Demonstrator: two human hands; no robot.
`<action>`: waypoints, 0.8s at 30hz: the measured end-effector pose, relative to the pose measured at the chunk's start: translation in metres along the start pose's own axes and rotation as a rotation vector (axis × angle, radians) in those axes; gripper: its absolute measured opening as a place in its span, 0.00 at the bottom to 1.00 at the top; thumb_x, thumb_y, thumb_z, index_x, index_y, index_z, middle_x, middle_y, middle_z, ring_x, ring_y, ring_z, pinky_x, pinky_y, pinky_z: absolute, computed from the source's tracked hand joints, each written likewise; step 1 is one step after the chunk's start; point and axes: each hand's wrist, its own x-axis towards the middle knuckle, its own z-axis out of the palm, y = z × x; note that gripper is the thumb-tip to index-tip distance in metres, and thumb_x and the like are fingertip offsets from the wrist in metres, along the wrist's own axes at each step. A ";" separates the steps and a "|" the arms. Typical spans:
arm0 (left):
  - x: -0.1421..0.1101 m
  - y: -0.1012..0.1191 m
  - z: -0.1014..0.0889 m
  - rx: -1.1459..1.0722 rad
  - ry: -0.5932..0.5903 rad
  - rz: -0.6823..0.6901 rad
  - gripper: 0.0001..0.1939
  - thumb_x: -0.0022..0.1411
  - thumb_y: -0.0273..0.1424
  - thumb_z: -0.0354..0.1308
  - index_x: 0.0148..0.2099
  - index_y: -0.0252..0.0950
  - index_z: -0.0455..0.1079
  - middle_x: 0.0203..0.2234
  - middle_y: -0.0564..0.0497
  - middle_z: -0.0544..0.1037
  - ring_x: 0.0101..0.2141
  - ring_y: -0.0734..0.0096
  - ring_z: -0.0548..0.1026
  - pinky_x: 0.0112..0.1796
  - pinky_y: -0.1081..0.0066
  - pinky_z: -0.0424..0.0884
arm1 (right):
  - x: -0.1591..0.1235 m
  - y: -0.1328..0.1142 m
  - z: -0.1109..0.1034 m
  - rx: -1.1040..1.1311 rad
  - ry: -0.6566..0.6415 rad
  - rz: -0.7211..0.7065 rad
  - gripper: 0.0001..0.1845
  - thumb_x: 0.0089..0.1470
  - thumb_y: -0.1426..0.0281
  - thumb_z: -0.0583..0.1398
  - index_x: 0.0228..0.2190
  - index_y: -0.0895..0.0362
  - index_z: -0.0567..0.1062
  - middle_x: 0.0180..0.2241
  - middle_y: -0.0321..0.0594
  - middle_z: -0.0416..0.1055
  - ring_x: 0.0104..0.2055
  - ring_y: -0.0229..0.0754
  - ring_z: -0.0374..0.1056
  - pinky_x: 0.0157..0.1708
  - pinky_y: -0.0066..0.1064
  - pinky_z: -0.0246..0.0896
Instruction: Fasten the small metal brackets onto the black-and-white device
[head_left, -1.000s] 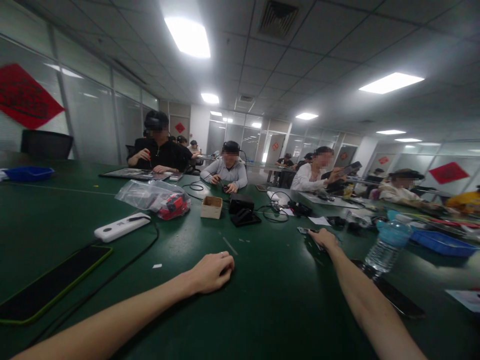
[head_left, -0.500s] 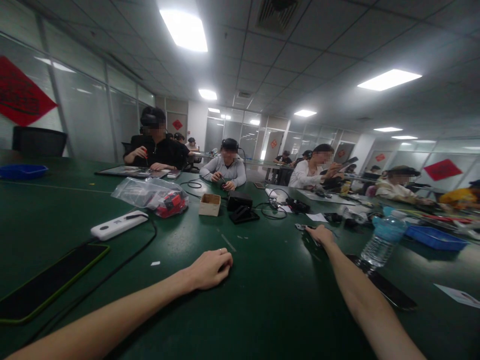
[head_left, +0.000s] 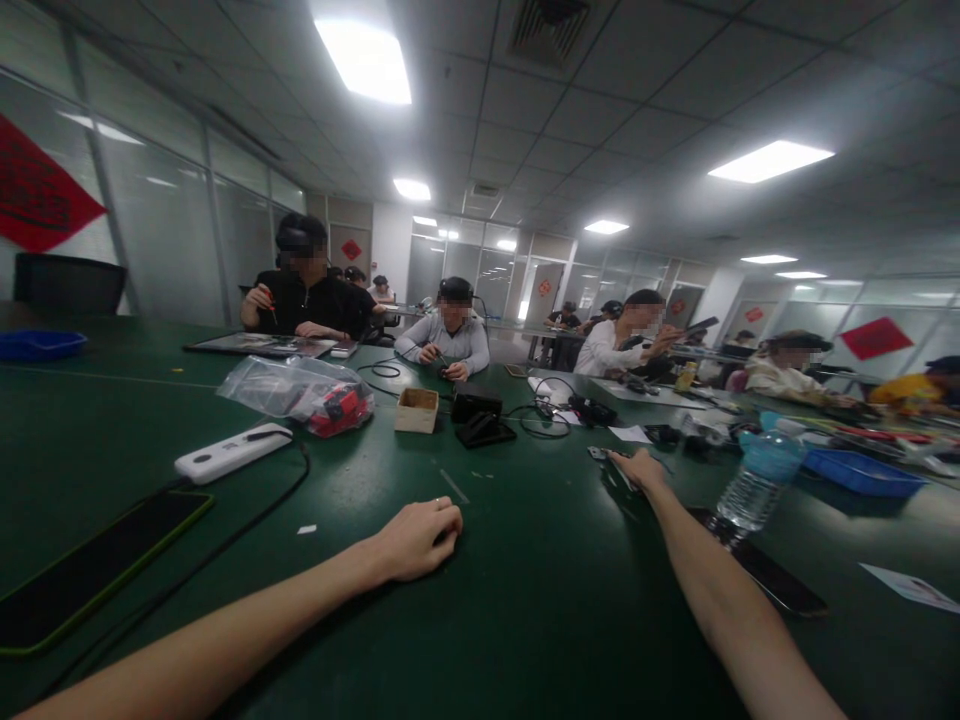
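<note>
Very little has changed over the last second: the view has swung slightly, but both hands keep their places on the green desk [head_left: 525, 610]. So whatever is being done out there on the right is, as I judge it, a pause or fine fingering, with nothing lifted.

The right hand [head_left: 637, 467] reaches far forward, fingers over a small metallic-looking piece [head_left: 597, 453] lying on the desk, its end poking out past the fingertips. From here I can't tell whether that grip is closed on it or only resting there. The left hand [head_left: 422, 538] lies with fingers loosely curled, well apart from the piece; its palm is hidden, so I can't say if it holds anything.

A water bottle [head_left: 757, 490] and a dark phone [head_left: 780, 580] crowd the outer side of the right forearm, the likeliest things to be knocked. Beyond the hands sit a small open box [head_left: 415, 420], a black stand [head_left: 486, 430] and tangled black cables [head_left: 541, 434].
</note>
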 end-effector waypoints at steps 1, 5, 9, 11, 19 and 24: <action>0.000 0.000 0.000 0.000 0.003 0.001 0.07 0.61 0.29 0.46 0.39 0.37 0.64 0.34 0.50 0.69 0.32 0.71 0.69 0.33 0.73 0.63 | 0.001 0.000 0.000 -0.002 -0.007 -0.003 0.42 0.51 0.44 0.47 0.51 0.66 0.64 0.47 0.60 0.68 0.50 0.58 0.65 0.43 0.40 0.61; 0.000 -0.001 0.000 -0.011 0.004 -0.004 0.06 0.61 0.28 0.46 0.39 0.37 0.64 0.35 0.51 0.69 0.32 0.72 0.69 0.32 0.74 0.62 | 0.006 0.001 0.000 -0.010 -0.043 -0.012 0.32 0.58 0.51 0.44 0.47 0.62 0.69 0.48 0.54 0.68 0.51 0.53 0.63 0.48 0.39 0.57; 0.000 0.000 0.000 -0.012 0.007 0.003 0.06 0.60 0.28 0.47 0.38 0.38 0.64 0.34 0.51 0.69 0.32 0.72 0.68 0.32 0.74 0.62 | 0.014 0.006 -0.002 -0.031 -0.052 0.018 0.23 0.61 0.58 0.48 0.45 0.62 0.69 0.47 0.49 0.68 0.49 0.46 0.65 0.48 0.41 0.58; 0.001 0.000 -0.001 -0.007 0.007 0.005 0.06 0.60 0.28 0.47 0.39 0.38 0.64 0.34 0.51 0.69 0.32 0.72 0.68 0.32 0.73 0.62 | 0.018 0.009 -0.004 -0.044 -0.056 0.017 0.20 0.60 0.59 0.52 0.46 0.61 0.69 0.47 0.46 0.67 0.47 0.44 0.65 0.47 0.43 0.59; -0.001 0.000 -0.002 0.002 -0.011 0.011 0.06 0.60 0.28 0.47 0.39 0.37 0.64 0.35 0.51 0.69 0.31 0.72 0.69 0.31 0.74 0.63 | 0.027 0.013 -0.012 -0.096 -0.076 -0.101 0.13 0.54 0.71 0.55 0.40 0.54 0.75 0.44 0.42 0.72 0.47 0.48 0.67 0.43 0.32 0.62; -0.001 0.001 -0.002 0.037 -0.004 0.030 0.06 0.60 0.28 0.47 0.39 0.37 0.64 0.35 0.51 0.69 0.31 0.72 0.69 0.31 0.74 0.63 | 0.022 0.013 -0.015 -0.121 -0.074 -0.119 0.14 0.51 0.69 0.56 0.41 0.57 0.73 0.42 0.46 0.72 0.45 0.49 0.69 0.39 0.32 0.64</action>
